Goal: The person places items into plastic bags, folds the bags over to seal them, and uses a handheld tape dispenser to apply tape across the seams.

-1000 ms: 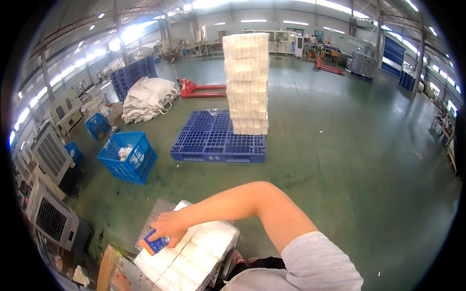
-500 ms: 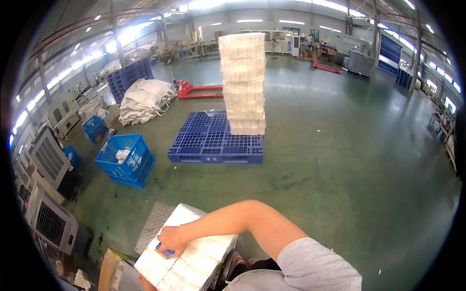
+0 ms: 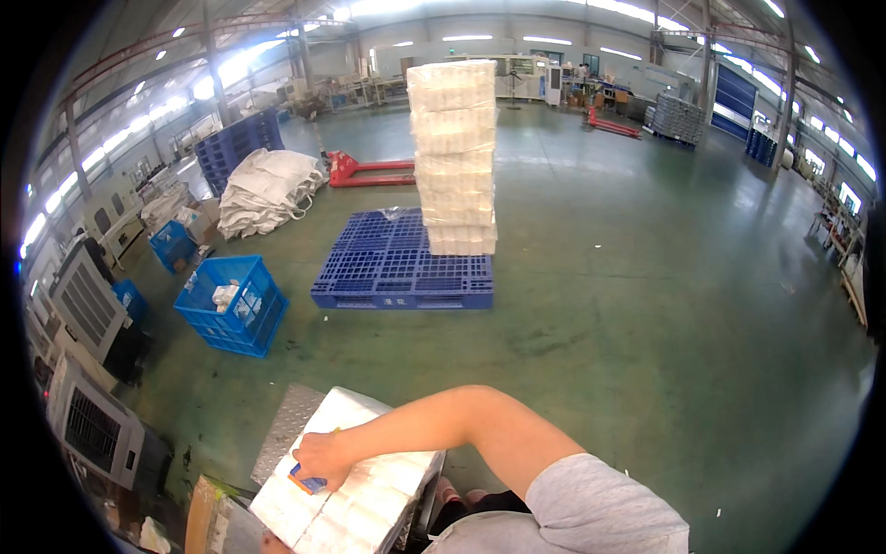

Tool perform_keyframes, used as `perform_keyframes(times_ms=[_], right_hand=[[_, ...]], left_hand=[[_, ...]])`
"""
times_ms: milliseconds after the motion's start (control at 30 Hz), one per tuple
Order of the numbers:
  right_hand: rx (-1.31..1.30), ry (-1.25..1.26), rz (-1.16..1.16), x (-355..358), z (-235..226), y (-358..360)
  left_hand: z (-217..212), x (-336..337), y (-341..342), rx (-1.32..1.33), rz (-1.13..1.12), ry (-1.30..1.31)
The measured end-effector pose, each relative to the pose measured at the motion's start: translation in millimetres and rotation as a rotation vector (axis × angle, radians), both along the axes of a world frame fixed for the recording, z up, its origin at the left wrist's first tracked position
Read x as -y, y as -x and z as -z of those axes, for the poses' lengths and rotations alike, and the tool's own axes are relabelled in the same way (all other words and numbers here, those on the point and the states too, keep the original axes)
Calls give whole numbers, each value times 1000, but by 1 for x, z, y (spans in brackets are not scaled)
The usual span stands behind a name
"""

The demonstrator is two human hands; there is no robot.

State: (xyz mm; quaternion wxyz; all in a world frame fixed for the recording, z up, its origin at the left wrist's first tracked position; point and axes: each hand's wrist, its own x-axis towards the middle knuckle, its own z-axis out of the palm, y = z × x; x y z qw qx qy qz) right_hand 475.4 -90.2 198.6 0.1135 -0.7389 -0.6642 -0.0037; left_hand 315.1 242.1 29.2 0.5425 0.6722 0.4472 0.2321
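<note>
Here's the blue-and-orange handheld tool (image 3: 310,482), right down on top of the white wrapped pack (image 3: 365,508), and the right hand (image 3: 321,458) has it, fingers curled closed around it! The right forearm reaches clean across the pack. Down at the lower edge, just a sliver of the left hand (image 3: 274,543) beside the pack's corner; whether it's open or gripping, I can't tell. Textured metal plate (image 3: 288,420) juts out beyond the pack. Further out, an open blue crate (image 3: 235,319) with white pieces inside, then the blue pallet (image 3: 369,268), carrying a tall wrapped stack (image 3: 454,166) toward its right side!
</note>
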Motion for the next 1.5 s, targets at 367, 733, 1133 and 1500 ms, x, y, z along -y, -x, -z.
perform_keyframes(times_ms=[367, 733, 1133, 1500], right_hand=[[-20, 66, 34, -3, -5, 1], [-41, 22, 46, -7, -2, -3], [-15, 50, 97, -13, 9, -12], [56, 57, 65, -14, 12, -11]], left_hand=[[-84, 72, 7, -424, 290, -672], [-71, 130, 15, -379, 352, -1162], [-132, 369, -61, 333, 1519, -1018], [-73, 320, -65, 112, 1278, -1204]])
